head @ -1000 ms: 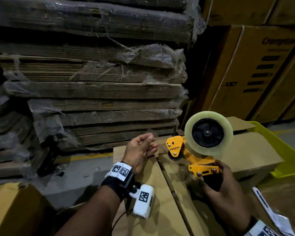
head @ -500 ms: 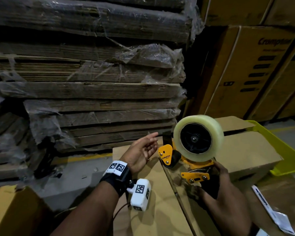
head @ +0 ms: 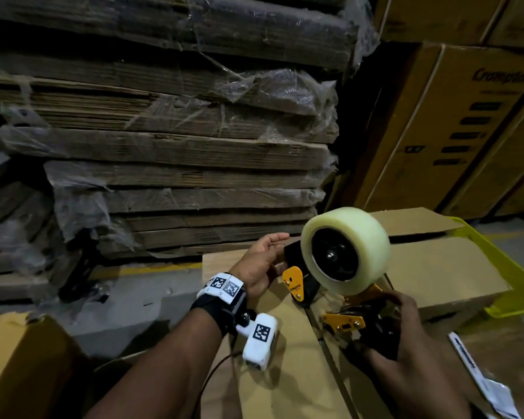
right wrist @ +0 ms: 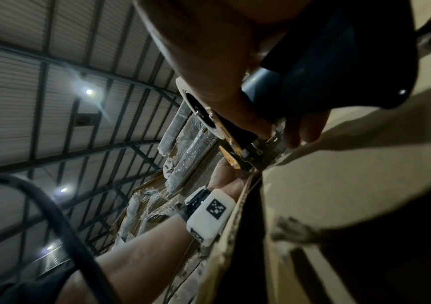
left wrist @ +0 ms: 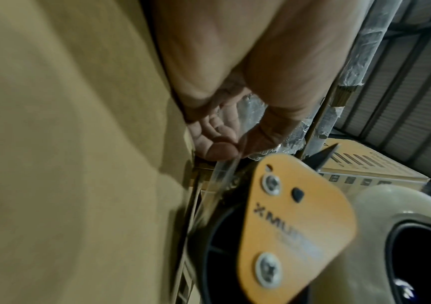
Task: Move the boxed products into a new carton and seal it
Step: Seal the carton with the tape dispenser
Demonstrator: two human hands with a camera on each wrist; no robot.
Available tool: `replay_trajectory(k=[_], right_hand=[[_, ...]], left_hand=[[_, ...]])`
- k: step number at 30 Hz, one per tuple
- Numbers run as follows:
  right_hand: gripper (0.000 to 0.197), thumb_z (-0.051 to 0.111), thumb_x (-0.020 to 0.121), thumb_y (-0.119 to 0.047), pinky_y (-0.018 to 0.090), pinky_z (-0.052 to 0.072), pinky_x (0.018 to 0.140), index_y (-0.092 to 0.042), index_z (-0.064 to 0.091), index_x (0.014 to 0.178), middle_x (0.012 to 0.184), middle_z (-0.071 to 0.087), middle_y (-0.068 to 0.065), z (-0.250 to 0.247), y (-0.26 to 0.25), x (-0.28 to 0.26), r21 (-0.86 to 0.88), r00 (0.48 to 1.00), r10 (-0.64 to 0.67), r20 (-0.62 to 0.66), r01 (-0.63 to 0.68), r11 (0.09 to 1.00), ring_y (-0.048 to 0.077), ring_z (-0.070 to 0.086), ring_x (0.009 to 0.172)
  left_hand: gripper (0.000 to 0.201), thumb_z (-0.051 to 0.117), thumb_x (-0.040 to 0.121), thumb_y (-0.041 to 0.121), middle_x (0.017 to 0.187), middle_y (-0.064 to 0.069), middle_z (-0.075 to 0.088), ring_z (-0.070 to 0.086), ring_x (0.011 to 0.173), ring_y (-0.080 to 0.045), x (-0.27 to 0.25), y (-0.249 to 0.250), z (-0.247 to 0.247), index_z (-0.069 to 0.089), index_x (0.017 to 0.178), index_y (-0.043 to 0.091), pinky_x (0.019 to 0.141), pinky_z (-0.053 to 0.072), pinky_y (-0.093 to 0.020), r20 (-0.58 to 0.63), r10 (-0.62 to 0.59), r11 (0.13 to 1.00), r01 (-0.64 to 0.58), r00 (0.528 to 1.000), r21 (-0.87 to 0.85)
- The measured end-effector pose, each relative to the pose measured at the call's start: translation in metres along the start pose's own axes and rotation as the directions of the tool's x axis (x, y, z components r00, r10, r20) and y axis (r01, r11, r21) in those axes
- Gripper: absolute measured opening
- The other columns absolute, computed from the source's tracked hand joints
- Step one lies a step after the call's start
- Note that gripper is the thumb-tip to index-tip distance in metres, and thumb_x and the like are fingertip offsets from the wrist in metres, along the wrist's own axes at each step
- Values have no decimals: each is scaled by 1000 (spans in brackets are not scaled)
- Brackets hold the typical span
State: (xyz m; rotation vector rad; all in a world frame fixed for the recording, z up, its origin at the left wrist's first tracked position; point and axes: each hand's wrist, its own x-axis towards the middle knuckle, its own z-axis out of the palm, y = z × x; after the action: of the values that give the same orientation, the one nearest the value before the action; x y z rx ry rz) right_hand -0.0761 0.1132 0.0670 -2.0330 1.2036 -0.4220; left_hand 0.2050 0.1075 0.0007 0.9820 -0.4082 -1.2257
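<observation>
A brown carton [head: 285,373] stands in front of me with its top flaps folded shut and a dark seam [head: 330,352] between them. My right hand [head: 406,358] grips the black handle of an orange tape dispenser [head: 344,320] carrying a thick clear tape roll [head: 372,237]. The dispenser's front plate [head: 294,282] sits low over the far end of the seam. My left hand [head: 260,261] is at that front end. In the left wrist view the clear tape end [left wrist: 225,170] runs between its thumb [left wrist: 269,131] and fingertips [left wrist: 217,150], which pinch it.
Shrink-wrapped stacks of flattened cardboard [head: 179,146] rise just behind the carton. Printed cartons [head: 451,131] are stacked at back right. A second brown carton [head: 436,267] and a yellow frame [head: 496,261] lie to the right, another box [head: 18,358] at lower left, a paper slip [head: 478,379] at lower right.
My right hand has brought the dispenser down and left onto the far end of the seam. My left hand uncurled and reached forward to the dispenser's front.
</observation>
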Motion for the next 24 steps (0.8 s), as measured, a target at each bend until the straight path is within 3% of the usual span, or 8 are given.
replay_trajectory(k=[3, 7, 9, 13, 16, 19, 22, 24], right_hand=[[85, 84, 67, -31, 34, 54, 86, -51, 23, 122, 105, 65, -15, 2, 3, 4, 61, 998, 4, 55, -8, 998, 1, 66, 92], [84, 83, 71, -27, 16, 50, 80, -40, 22, 127, 112, 59, -17, -4, 0, 9, 150, 987, -30, 156, 6, 989, -6, 63, 97], [85, 81, 74, -21, 8, 48, 74, -43, 20, 130, 117, 54, -22, -4, -3, 9, 177, 977, -47, 209, 9, 984, -15, 58, 97], [67, 76, 77, -8, 25, 55, 80, -35, 42, 129, 113, 64, -12, -5, -2, 14, 218, 964, -13, 264, -47, 975, 1, 65, 95], [68, 77, 77, -8, 29, 54, 82, -44, 46, 125, 115, 64, -10, -8, 0, 18, 246, 944, -10, 330, -76, 966, 4, 64, 99], [67, 77, 77, -8, 39, 56, 85, -52, 49, 118, 115, 64, -3, -13, -2, 20, 270, 937, -12, 349, -88, 959, 13, 66, 100], [68, 75, 78, -6, 31, 55, 80, -52, 47, 120, 116, 63, -2, -17, -4, 20, 282, 944, -29, 329, -69, 957, 11, 65, 100], [69, 75, 78, -4, 27, 53, 77, -49, 46, 122, 114, 65, -5, -20, -4, 18, 294, 948, -21, 316, -77, 953, 6, 66, 95]], left_hand=[[45, 60, 93, 1, 116, -18, 62, 66, 87, -19, 3, -3, -2, 46, 136, 0, 73, 58, -29, -18, 3, 1000, -3, 1000, -14], [51, 61, 90, -2, 111, -14, 64, 67, 82, -17, 4, -7, -4, 45, 138, -1, 69, 58, -26, 4, 32, 999, -32, 999, -24], [50, 61, 89, -4, 109, -11, 66, 68, 81, -15, 3, -7, -4, 46, 137, 0, 66, 57, -25, 13, 39, 999, -38, 999, -19], [55, 68, 86, 0, 115, -15, 62, 67, 82, -17, 1, -6, -4, 47, 137, 1, 69, 57, -27, 4, 59, 998, -59, 998, -13], [67, 75, 74, 13, 117, -18, 61, 64, 86, -20, -1, -3, -1, 50, 135, 1, 71, 55, -28, -5, 39, 999, -39, 999, -3], [63, 77, 79, 14, 116, -23, 63, 65, 88, -25, -2, -2, 3, 50, 134, -1, 75, 56, -33, -23, 20, 1000, -21, 1000, -3], [63, 79, 80, 13, 127, -33, 57, 60, 100, -35, -1, -3, 4, 49, 134, -3, 92, 48, -46, -10, 22, 999, -22, 1000, 36], [56, 74, 84, 8, 120, -27, 61, 61, 91, -30, -4, -1, 6, 49, 132, -3, 86, 50, -40, -48, 21, 998, -18, 999, 57]])
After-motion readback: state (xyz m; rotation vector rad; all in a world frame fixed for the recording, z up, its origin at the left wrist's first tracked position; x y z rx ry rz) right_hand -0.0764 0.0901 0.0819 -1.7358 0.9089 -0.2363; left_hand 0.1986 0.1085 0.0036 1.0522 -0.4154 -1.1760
